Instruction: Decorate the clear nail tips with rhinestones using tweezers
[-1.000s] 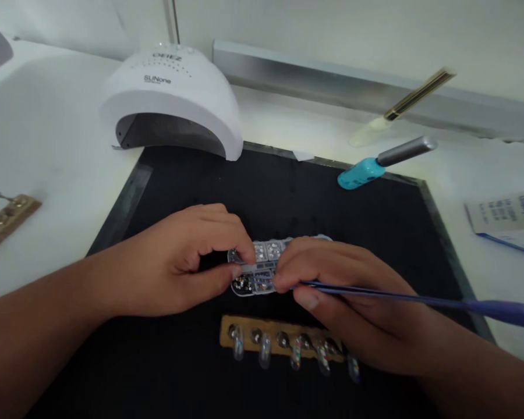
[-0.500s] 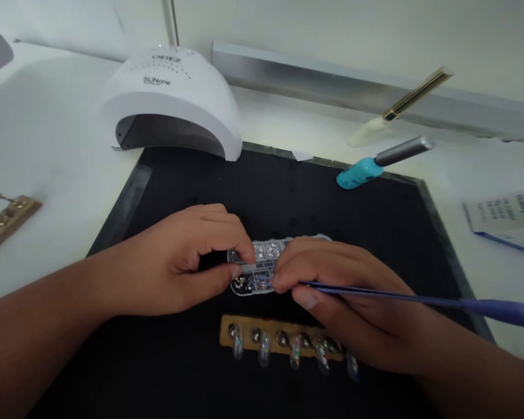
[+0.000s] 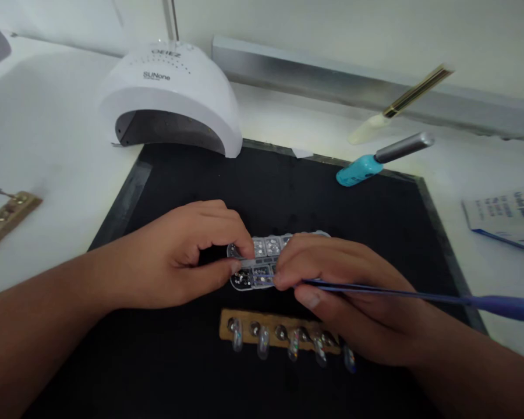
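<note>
Change: hardly anything was moved since earlier; both hands stayed put at frame centre.
Left hand [image 3: 174,262]: gem box [image 3: 262,263] was pinched steady.
Right hand [image 3: 344,297]: blue tool [image 3: 419,296] was gripped, tip at box.

Two bare hands and forearms in view, no other body parts. Left hand [image 3: 181,259] and right hand [image 3: 353,297] both uncovered: no gloves, no rings, no bracelets or watch seen. Forearms bare as far as the frame edges, no sleeve or cuff visible on either arm. Fingers [image 3: 227,233] look plain, w/ short nails; right thumbnail [image 3: 308,299] shows pale, trimmed close, no polish that can be told. Left thumb tip also shows a short nail. No marks, tape or bandages visible on hands or arms. Lighting dim, so finer details can't be made out.
</note>
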Demonstrator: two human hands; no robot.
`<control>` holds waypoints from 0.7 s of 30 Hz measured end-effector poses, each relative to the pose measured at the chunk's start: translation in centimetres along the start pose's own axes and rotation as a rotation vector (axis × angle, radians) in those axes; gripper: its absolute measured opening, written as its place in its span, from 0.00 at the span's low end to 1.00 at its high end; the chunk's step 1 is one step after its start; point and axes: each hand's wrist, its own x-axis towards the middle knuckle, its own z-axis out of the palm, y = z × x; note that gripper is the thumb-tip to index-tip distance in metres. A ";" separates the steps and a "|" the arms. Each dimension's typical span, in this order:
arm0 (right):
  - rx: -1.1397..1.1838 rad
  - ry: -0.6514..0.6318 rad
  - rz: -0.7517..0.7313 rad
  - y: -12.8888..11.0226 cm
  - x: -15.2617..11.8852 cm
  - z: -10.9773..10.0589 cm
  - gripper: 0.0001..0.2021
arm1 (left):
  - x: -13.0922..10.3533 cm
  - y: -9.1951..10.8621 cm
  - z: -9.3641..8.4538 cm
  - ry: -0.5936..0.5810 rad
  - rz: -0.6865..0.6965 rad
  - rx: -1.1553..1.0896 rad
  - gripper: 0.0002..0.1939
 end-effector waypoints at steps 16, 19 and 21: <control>0.021 -0.014 0.003 0.1 -0.2 -0.1 0.06 | -0.1 0.0 0.0 0.000 -0.016 0.006 0.07; 0.034 -0.012 0.007 0.1 -0.3 -0.1 0.06 | -0.2 0.0 0.0 0.007 -0.023 0.000 0.07; 0.047 -0.012 0.007 0.1 -0.3 -0.2 0.06 | -0.1 0.0 0.0 0.006 -0.024 0.004 0.07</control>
